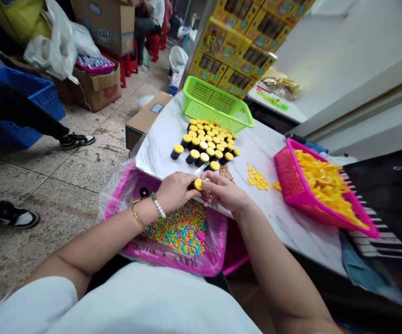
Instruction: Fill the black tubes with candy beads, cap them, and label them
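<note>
Your left hand (176, 189) grips a dark tube with a yellow cap (198, 184), its fingers closed around the body. Your right hand (227, 192) meets it from the other side, thumb and forefinger at the edge of the cap; whether they pinch it or only rest against it, I cannot tell. The tube is above the far edge of the pink tray (201, 266), which sits in front of you, wrapped in clear plastic. In the tray lie many small coloured balls (173, 234), with a pink piece (200, 236) near its right side and a dark round piece (144, 191) near its far left corner. On your left wrist, over the tray, you wear a beaded bracelet (158, 205) and a gold bangle (138, 218).

Just beyond the tray is the pale surface (262, 148). On it, past the tray, a group of upright tubes with yellow caps (208, 139) stands close together, and farther from the tray is a green basket (218, 119). To the right of the tray lie yellow rings (257, 180), and farther right a tilted pink basket (303, 204) holds yellow pieces (321, 183). Well left of the tray, another person's shoe (77, 140) rests on the floor (72, 171).
</note>
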The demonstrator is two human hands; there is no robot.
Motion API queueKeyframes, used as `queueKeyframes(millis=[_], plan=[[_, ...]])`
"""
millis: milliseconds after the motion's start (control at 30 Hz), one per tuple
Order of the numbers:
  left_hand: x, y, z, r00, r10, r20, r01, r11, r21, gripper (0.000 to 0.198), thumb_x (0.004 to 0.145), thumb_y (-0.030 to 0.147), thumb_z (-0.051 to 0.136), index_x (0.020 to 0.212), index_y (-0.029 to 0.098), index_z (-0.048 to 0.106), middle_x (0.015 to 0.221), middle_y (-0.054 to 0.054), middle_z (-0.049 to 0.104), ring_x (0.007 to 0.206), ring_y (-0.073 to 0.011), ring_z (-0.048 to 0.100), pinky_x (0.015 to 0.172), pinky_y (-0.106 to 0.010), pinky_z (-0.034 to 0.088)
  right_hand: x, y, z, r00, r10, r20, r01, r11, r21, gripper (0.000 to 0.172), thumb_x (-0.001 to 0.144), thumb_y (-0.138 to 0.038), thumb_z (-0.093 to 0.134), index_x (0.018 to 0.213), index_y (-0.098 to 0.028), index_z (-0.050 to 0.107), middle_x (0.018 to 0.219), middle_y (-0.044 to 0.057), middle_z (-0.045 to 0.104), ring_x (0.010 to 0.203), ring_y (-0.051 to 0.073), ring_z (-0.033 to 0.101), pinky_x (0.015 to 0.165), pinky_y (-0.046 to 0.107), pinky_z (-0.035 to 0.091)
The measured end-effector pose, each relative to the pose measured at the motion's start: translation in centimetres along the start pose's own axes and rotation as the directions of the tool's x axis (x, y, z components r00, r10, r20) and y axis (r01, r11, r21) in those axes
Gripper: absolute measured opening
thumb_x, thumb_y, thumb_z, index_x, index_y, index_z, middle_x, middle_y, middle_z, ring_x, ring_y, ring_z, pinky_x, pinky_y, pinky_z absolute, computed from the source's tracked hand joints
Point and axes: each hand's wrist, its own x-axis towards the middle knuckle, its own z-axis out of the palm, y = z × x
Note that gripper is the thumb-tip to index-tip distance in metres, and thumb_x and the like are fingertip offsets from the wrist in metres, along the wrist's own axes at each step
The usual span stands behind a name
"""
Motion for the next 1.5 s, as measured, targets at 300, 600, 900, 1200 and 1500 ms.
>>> queueKeyframes(millis=[300,600,900,1200,1500], plan=[[-0.2,-0.7,0.0,0.997,0.050,-0.053,-0.053,0.997,-0.059,0.028,0.084,0.021,0.070,0.110,0.014,0.061,0.107,-0.011,0.071,0.097,-0.0227,0.067,0.084,-0.038,0.054,-0.8,0.3,1.1,0.982,-0.101,-0.157,0.075,0.984,-0.162,0.050,0.073,-0.058,0.076,0.092,-0.021,0.049,0.061,-0.007,0.057,0.051,0.008,0.053,0.049,0.022,0.047],[-1.1,-2.2,0.7,0.961,0.252,-0.114,-0.239,0.964,0.116,0.036,0.089,0.023,0.067,0.123,0.014,0.059,0.099,-0.008,0.073,0.091,-0.0208,0.069,0.079,-0.034,0.056,-0.8,1.0,1.5,0.973,-0.128,-0.191,0.099,0.983,-0.154,0.047,0.076,-0.059,0.074,0.091,-0.020,0.052,0.061,-0.006,0.054,0.048,0.007,0.046,0.044,0.021,0.036],[1.2,0.6,-0.6,0.997,-0.076,0.029,0.061,0.934,0.352,0.015,0.091,0.029,0.061,0.097,0.015,0.058,0.097,-0.009,0.068,0.078,-0.0200,0.068,0.061,-0.028,0.050,-0.7,2.1,2.6,0.910,-0.196,-0.366,0.169,0.980,-0.102,0.042,0.080,-0.051,0.071,0.101,-0.024,0.047,0.058,-0.009,0.053,0.040,0.009,0.046,0.038,0.022,0.038],[4.3,0.3,0.0,0.991,-0.123,0.051,0.094,0.918,0.386,0.026,0.090,0.043,0.057,0.094,0.017,0.059,0.093,-0.008,0.073,0.082,-0.0220,0.068,0.061,-0.029,0.045,0.1,1.8,1.6,0.858,-0.130,-0.497,0.154,0.988,0.008,0.042,0.079,-0.051,0.069,0.099,-0.021,0.048,0.056,-0.005,0.060,0.038,0.012,0.054,0.033,0.021,0.039],[1.5,0.7,0.1,0.999,-0.008,0.036,-0.005,0.937,0.351,0.024,0.085,0.041,0.066,0.093,0.018,0.062,0.088,-0.008,0.072,0.079,-0.0214,0.067,0.060,-0.030,0.043,0.4,1.0,1.6,0.912,-0.107,-0.396,0.099,0.994,-0.041,0.028,0.081,-0.041,0.066,0.089,-0.022,0.046,0.045,-0.010,0.048,0.031,0.007,0.042,0.031,0.018,0.032]])
